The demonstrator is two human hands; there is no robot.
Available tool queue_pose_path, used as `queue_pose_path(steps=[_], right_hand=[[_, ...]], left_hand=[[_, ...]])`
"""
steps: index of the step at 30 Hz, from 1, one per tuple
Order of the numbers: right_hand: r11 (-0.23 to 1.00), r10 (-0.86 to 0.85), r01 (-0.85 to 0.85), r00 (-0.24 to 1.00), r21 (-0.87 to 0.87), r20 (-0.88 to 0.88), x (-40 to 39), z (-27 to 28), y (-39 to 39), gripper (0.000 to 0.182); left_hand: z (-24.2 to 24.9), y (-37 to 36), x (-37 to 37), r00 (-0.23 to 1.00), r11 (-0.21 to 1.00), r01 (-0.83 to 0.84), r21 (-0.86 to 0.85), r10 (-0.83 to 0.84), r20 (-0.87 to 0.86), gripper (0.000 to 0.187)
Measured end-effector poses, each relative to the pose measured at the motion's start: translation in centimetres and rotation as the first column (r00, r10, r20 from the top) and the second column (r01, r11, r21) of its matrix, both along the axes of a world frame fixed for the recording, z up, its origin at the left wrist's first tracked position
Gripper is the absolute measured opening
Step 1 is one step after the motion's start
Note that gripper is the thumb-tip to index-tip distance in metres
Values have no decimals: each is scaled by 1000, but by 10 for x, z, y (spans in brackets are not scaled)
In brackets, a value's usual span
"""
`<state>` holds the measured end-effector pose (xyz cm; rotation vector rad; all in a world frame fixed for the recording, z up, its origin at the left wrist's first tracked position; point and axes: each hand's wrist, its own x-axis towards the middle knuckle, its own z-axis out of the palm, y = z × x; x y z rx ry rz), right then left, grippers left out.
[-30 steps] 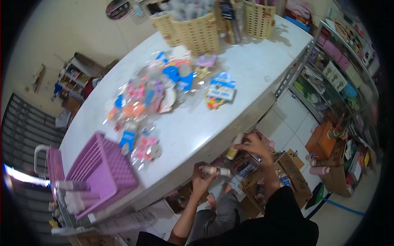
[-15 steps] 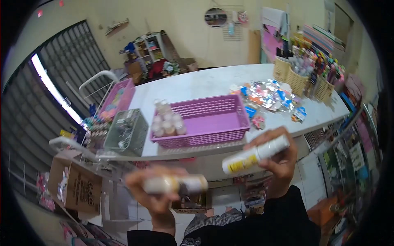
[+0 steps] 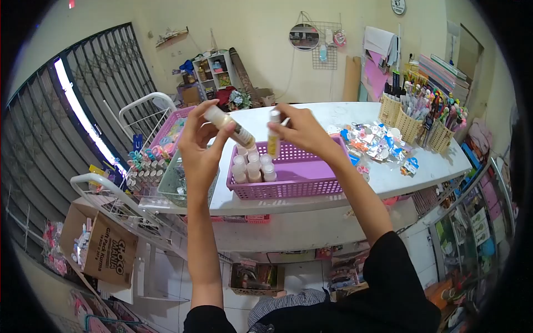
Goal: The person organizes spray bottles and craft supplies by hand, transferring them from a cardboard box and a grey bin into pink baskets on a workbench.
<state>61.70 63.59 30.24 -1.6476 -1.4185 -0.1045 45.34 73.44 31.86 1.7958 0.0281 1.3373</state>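
Note:
My left hand (image 3: 202, 139) grips a small white-capped bottle (image 3: 236, 131) with a pale label, tilted with its base pointing down to the right. Near it, my right hand (image 3: 300, 129) holds a white-capped bottle with a yellow label (image 3: 273, 140), roughly upright. Both bottles are above the back left part of a purple perforated basket (image 3: 316, 186). Several white-capped bottles (image 3: 254, 166) stand grouped at the left end of that basket, and its right part shows bare purple floor.
The basket rests on a white table (image 3: 355, 114). Shiny small packets (image 3: 375, 141) lie to its right, with woven pen holders (image 3: 408, 125) behind. A grey-green basket (image 3: 172, 180) and a pink basket (image 3: 173, 130) stand left. A cardboard box (image 3: 108, 250) is lower left.
Both hands have moved up and forward with their bottles, from in front of the table to over the purple basket. The right-hand bottle has turned from nearly level to upright.

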Motion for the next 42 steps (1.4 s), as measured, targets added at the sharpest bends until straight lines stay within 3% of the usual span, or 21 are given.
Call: queue_pose_path(steps=[4, 10, 15, 17, 19, 21, 23, 25, 27, 31, 34, 35, 37, 39, 40, 41, 42], right_hand=[[989, 61, -33, 978, -146, 197, 7, -4, 30, 26], [946, 106, -74, 991, -316, 85, 14, -12, 43, 31], [934, 151, -128, 988, -332, 43, 14, -6, 29, 28], [975, 94, -105, 993, -195, -70, 20, -3, 16, 31], [996, 39, -51, 986, -75, -161, 15, 8, -9, 28], [1000, 13, -14, 983, -5, -182, 14, 10, -31, 28], [1000, -12, 13, 985, 4, -170, 12, 8, -51, 27], [999, -41, 44, 985, 15, -167, 12, 5, -71, 26], [996, -37, 50, 984, 73, -173, 14, 0, -91, 26], [992, -4, 47, 944, 121, -330, 11, -5, -140, 27], [957, -31, 123, 944, 264, -329, -3, -9, -190, 25], [938, -59, 169, 939, 303, -339, -8, -13, -210, 25], [851, -75, 221, 949, 477, -306, -8, -36, -255, 23], [627, 50, 244, 936, 740, -350, -3, -67, -290, 20], [616, 23, 266, 935, 742, -355, 3, -84, -301, 20], [444, -93, 490, 858, 750, -505, 11, -104, -310, 20], [234, -170, 672, 740, 703, -651, 19, -129, -316, 19]], left_hand=[[-5, 0, 0, 999, 999, 41, -33, -40, 37, 36], [-7, -3, 1, 995, 995, 79, -58, -75, 62, 37], [-10, -6, 4, 962, 972, 224, -64, -231, -143, 37], [-13, -11, 12, 970, 979, 191, 73, -177, -170, 37], [-13, -14, 21, 978, 928, 135, 348, -68, -197, 36], [-13, -20, 24, 953, 956, 160, 248, -83, -293, 35], [-18, -18, 33, 935, 855, 117, 505, 76, -346, 35], [-21, -24, 32, 907, 849, 99, 518, 137, -398, 35], [-25, -22, 32, 846, 771, 109, 628, 260, -465, 34], [-36, -19, 31, 829, 686, 152, 712, 304, -470, 30], [-31, -23, 28, 741, 724, 206, 659, 324, -588, 27], [-29, -26, 26, 723, 724, 202, 659, 345, -599, 27], [-26, -34, 24, 771, 614, 142, 776, 423, -476, 27], [-27, -58, 21, 861, 440, -220, 871, 507, -39, 24], [-47, -74, 16, 947, 623, -201, 756, 320, -11, 24], [-61, -90, 17, 986, 646, 58, 761, 83, -146, 20], [-74, -105, 17, 933, 626, 350, 697, -169, -316, 15]])
